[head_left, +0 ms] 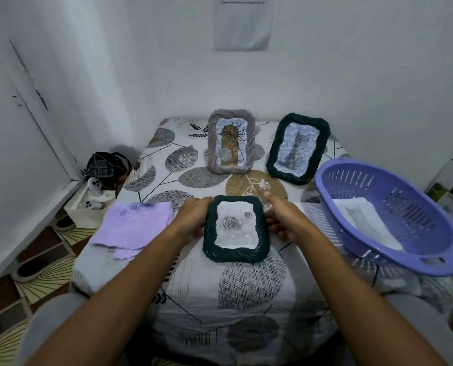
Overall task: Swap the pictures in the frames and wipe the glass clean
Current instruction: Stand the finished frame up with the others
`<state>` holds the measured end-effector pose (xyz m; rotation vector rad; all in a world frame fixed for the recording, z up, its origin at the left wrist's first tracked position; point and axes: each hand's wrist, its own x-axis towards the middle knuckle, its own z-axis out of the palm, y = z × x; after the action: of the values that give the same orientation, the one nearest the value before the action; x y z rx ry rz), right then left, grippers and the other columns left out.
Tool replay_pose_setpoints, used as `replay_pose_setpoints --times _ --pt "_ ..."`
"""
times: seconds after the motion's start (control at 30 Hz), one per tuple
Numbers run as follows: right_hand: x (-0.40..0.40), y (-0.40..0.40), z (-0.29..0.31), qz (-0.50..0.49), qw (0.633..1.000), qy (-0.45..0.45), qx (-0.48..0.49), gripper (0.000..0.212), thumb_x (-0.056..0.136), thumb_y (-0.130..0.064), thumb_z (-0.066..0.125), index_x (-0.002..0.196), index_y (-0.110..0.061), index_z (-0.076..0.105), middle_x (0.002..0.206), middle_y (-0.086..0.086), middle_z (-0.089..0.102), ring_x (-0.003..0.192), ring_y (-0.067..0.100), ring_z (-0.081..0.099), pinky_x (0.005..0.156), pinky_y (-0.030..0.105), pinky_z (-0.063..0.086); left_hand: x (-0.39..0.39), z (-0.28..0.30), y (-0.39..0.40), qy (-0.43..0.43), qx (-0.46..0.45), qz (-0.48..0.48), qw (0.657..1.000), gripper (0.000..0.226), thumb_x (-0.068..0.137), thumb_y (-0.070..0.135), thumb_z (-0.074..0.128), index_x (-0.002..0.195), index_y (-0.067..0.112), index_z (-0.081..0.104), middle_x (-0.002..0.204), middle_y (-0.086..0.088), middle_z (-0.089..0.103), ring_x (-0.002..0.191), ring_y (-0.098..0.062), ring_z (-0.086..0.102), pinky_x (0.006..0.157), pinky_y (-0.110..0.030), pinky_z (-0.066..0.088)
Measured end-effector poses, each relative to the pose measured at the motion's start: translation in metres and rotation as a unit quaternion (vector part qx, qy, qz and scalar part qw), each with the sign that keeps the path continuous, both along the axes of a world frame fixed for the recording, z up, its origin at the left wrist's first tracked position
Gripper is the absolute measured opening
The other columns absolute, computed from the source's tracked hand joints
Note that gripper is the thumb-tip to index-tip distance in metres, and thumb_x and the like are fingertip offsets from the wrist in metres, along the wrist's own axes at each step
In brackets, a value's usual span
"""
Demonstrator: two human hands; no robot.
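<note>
Fingers of the left hand (pixel 193 216) curl round the left edge of the dark green frame (pixel 236 229), and fingers of the right hand (pixel 282 220) grip its right edge, the index finger pointing away from the person. Between the two hands the frame is held face up, just above or on the patterned tabletop (pixel 246 286); contact cannot be told. It shows a rose picture (pixel 234 224) behind the glass. Beyond the fingers stand a grey frame (pixel 230 141) and a second dark green frame (pixel 298 147) with a cat picture. Left of the left hand lies a folded lilac cloth (pixel 134 228); right of the right hand, a purple basket (pixel 389 217) holds a loose print (pixel 365 223). Step in hand, judged: handling the near frame, either before opening it or before wiping. Next move probably calls for turning it over to reach the backing, or for freeing the left hand to take the cloth.
</note>
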<state>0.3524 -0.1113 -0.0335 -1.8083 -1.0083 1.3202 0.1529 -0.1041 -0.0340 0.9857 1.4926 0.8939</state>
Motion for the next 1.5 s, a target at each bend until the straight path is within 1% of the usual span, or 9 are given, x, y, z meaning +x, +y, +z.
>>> replay_pose_setpoints --times 0.13,0.27,0.37,0.5,0.7,0.93,1.13,1.3,1.5 --pt "-0.002 -0.003 0.001 -0.014 0.998 0.059 0.010 0.045 0.092 -0.055 0.050 0.091 -0.013 0.065 0.073 0.006 0.056 0.055 0.015 0.041 0.052 0.026 0.030 0.001 0.003 -0.002 -0.057 0.023 0.058 0.996 0.010 0.092 0.013 0.054 0.088 0.007 0.060 0.073 -0.009 0.059 0.040 -0.009 0.052 0.035 -0.013 0.033" --pt "-0.011 -0.006 0.001 -0.110 0.972 0.184 0.098 0.008 0.090 -0.005 0.061 0.098 -0.005 0.063 0.077 0.010 0.065 0.061 0.019 0.059 0.058 0.030 0.050 -0.002 0.006 0.000 -0.107 0.055 0.105 0.987 0.014 0.089 0.006 0.055 0.080 0.012 0.062 0.072 -0.008 0.060 0.061 -0.017 0.048 0.050 -0.024 0.036" --pt "-0.015 -0.001 0.008 -0.133 0.936 0.280 0.169 0.023 0.087 0.011 0.056 0.107 -0.001 0.060 0.091 0.017 0.067 0.073 0.022 0.063 0.070 0.035 0.056 -0.005 0.017 0.001 -0.156 0.083 0.100 0.979 0.012 0.094 0.011 0.056 0.084 0.013 0.063 0.075 -0.003 0.064 0.069 -0.016 0.054 0.060 -0.028 0.045" --pt "-0.018 0.005 0.024 -0.109 0.904 0.321 0.261 0.024 0.087 0.014 0.054 0.096 -0.007 0.061 0.088 0.010 0.066 0.074 0.018 0.063 0.075 0.031 0.056 -0.011 0.033 -0.001 -0.216 0.099 0.031 0.971 0.014 0.099 0.024 0.048 0.098 0.013 0.057 0.079 -0.006 0.060 0.072 -0.019 0.058 0.058 -0.031 0.049" --pt "-0.022 0.008 0.029 -0.070 0.875 0.360 0.316 0.027 0.086 0.016 0.052 0.097 -0.007 0.060 0.089 0.008 0.063 0.076 0.013 0.063 0.074 0.022 0.057 -0.021 0.040 0.007 -0.137 0.118 -0.003 0.984 0.032 0.101 0.036 0.043 0.103 0.010 0.062 0.085 -0.009 0.061 0.070 -0.019 0.062 0.057 -0.031 0.051" --pt "-0.028 0.010 0.028 -0.050 0.862 0.392 0.317 0.027 0.085 0.016 0.051 0.096 -0.007 0.059 0.083 0.004 0.064 0.075 0.014 0.063 0.076 0.024 0.055 -0.029 0.037 0.009 -0.251 0.082 -0.032 0.964 0.039 0.098 0.045 0.043 0.112 0.013 0.061 0.114 -0.013 0.062 0.105 -0.029 0.063 0.077 -0.044 0.055" --pt "-0.034 0.012 0.026 -0.042 0.861 0.404 0.307 0.027 0.086 0.016 0.049 0.096 -0.007 0.059 0.079 0.001 0.067 0.074 0.013 0.063 0.073 0.022 0.056 -0.031 0.035 0.006 -0.317 0.072 -0.058 0.944 0.050 0.099 0.045 0.036 0.130 0.009 0.053 0.121 -0.014 0.066 0.110 -0.029 0.064 0.084 -0.041 0.058" --pt "-0.036 0.011 0.024 -0.031 0.867 0.394 0.305 0.027 0.086 0.016 0.049 0.098 -0.006 0.060 0.073 -0.003 0.071 0.071 0.009 0.066 0.069 0.021 0.056 -0.039 0.030 0.008 -0.344 0.071 -0.088 0.932 0.051 0.098 0.045 0.036 0.129 0.008 0.053 0.118 -0.015 0.068 0.103 -0.028 0.068 0.077 -0.041 0.059" --pt "-0.056 0.030 0.025 -0.015 0.880 0.381 0.283 0.027 0.086 0.014 0.053 0.102 -0.006 0.062 0.089 0.006 0.069 0.078 0.013 0.066 0.071 0.023 0.057 -0.055 0.024 0.020 -0.363 0.083 -0.070 0.925 0.059 0.088 0.045 0.046 0.132 0.007 0.053 0.126 -0.017 0.062 0.116 -0.031 0.060 0.089 -0.042 0.055"
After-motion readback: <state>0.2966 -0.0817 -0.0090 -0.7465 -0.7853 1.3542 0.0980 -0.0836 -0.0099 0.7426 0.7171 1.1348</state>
